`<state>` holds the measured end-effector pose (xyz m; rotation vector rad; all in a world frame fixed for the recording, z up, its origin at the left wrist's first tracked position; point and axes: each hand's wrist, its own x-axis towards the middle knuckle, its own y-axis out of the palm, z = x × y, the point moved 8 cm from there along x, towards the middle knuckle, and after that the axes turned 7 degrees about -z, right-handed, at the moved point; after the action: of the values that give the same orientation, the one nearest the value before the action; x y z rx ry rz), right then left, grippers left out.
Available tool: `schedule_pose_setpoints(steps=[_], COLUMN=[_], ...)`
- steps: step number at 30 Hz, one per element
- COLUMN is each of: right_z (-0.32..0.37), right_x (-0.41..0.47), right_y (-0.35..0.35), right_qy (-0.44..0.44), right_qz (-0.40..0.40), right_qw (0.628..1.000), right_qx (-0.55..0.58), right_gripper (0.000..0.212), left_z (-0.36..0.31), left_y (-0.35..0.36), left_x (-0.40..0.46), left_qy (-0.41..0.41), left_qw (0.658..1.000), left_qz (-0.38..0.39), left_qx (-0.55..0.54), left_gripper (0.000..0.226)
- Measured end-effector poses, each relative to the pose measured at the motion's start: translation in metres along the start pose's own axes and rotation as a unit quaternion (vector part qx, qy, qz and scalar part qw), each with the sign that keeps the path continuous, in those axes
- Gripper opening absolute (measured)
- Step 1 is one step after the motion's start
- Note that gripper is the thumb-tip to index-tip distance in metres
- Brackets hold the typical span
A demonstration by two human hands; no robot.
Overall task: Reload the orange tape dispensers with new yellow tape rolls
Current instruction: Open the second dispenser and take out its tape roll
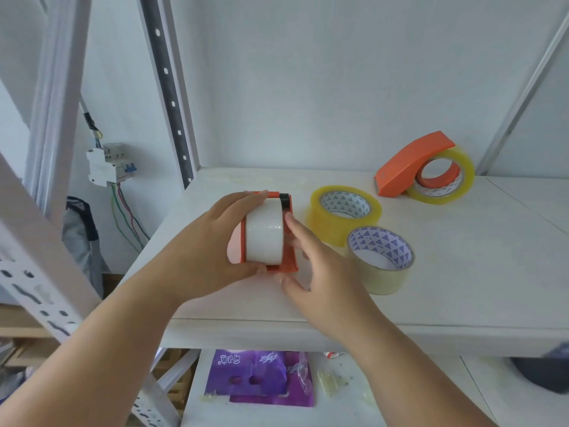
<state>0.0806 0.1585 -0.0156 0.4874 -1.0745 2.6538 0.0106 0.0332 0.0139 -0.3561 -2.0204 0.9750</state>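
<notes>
My left hand [212, 241] grips an orange tape dispenser [284, 241] holding a whitish roll [264, 235], above the white shelf [462, 272]. My right hand [323, 266] touches its right side, grip spread. Two yellow tape rolls [345, 211] [381, 260] lie just right; another loaded dispenser [412, 167] sits far right.

I see a dispenser [271, 232] w/ a roll in it, mid-shelf [462, 288], held between left hand [212, 241] on its left and right hand [320, 266] on its right. Just right of it: a loose roll [345, 211] lying flat; another roll [381, 260] before that, nearer me. Behind, far right: 2nd dispenser [409, 167] w/ its roll, near the back wall. Lower shelf beneath holds a packet [258, 377].
</notes>
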Motion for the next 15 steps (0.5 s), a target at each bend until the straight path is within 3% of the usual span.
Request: schedule_pose_setpoints(steps=[3,7,15], right_z=[-0.006,-0.018,-0.015], right_x=[0.003,0.005,0.001], right_y=[0.006,0.006,0.001], right_qy=[0.018,0.048,0.047], right_qz=[-0.002,-0.004,-0.018], right_qw=[0.998,0.994,0.996], right_qx=[0.057,0.095,0.074], right_gripper=[0.070,0.063,0.066], left_z=[-0.003,-0.008,-0.001], left_y=[-0.003,-0.009,-0.014], left_x=[0.001,0.001,0.013], left_qy=[-0.012,0.003,-0.056], left_qw=[1.000,0.998,0.981], left_qz=[-0.003,-0.058,-0.113], left_qx=[-0.002,-0.007,-0.150], left_gripper=[0.102,0.092,0.073])
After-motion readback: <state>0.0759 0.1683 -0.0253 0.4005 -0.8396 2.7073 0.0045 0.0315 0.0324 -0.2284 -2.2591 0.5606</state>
